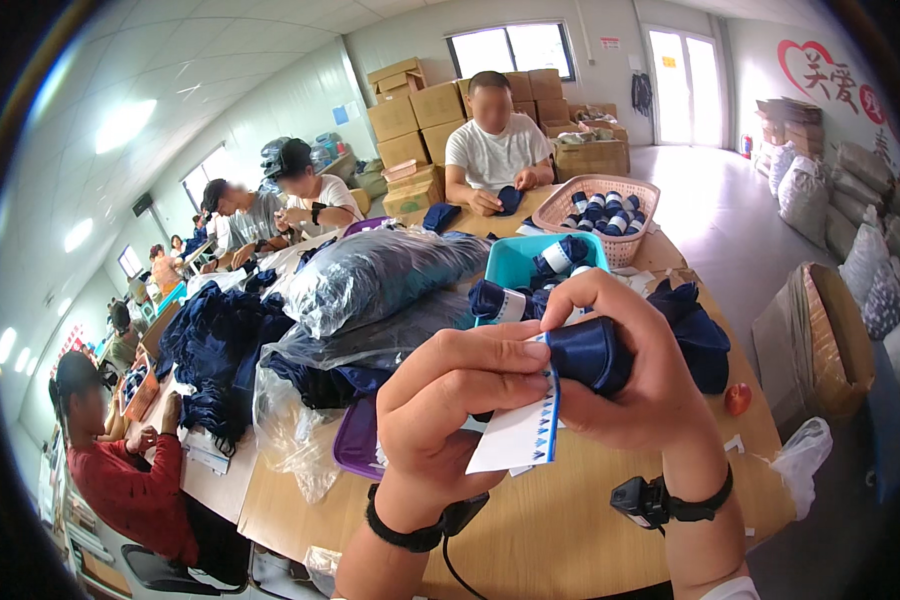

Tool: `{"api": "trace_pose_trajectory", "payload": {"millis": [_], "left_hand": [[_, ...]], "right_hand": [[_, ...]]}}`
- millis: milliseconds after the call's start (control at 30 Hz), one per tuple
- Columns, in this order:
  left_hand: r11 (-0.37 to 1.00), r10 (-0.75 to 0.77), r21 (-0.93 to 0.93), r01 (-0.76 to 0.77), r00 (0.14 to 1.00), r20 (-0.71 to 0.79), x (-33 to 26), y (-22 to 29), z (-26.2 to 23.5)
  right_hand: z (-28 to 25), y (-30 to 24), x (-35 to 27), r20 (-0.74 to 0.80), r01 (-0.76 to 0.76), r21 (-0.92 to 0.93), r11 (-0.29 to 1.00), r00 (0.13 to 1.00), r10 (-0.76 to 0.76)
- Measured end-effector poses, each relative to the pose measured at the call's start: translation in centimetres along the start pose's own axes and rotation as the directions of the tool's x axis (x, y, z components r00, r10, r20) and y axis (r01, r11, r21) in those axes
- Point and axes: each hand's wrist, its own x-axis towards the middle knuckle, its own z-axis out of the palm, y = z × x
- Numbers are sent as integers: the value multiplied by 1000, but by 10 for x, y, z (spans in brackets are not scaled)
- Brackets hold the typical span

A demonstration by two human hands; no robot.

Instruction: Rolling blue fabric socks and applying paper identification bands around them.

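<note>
In front of me, above the wooden table, my right hand (pixel 660 390) is closed round a tightly rolled navy cloth (pixel 592 358), thumb and forefinger curved about it. My left hand (pixel 435 405) pinches a white paper band (pixel 515 438) with a blue printed edge, its upper end lying against the roll. The band's lower end hangs loose. Just behind my hands stands a teal basket (pixel 508 258) holding navy rolls with white bands. Beside my right hand lies a heap of folded navy cloth (pixel 698 338).
A pink basket (pixel 647 198) of banded rolls stands at the far right. Left of my hands are plastic-wrapped navy bundles (pixel 380 275), a purple tray (pixel 355 450) and a navy cloth pile (pixel 220 345). A person (pixel 498 150) sits opposite; others work along the left. Cartons (pixel 440 105) line the back.
</note>
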Motion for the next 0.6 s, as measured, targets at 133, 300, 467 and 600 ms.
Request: {"api": "trace_pose_trajectory", "payload": {"millis": [133,300,467,600], "left_hand": [[998,-7,-59,6,1000,-12,0,-5,5],[998,-23,-53,22,1000,-18,-4,-5,-3],[992,4,-126,-1,1000,25,-4,-10,2],[983,-14,-181,25,998,62,-6,1,-5]], "right_hand": [[-3,-9,-5,-19,-272,135,953,961,277],[2,-10,0,2,-326,91,941,945,327],[-5,-13,-6,-72,-133,-187,973,990,122],[-2,-14,-17,-107,-235,-170,957,970,219]]}}
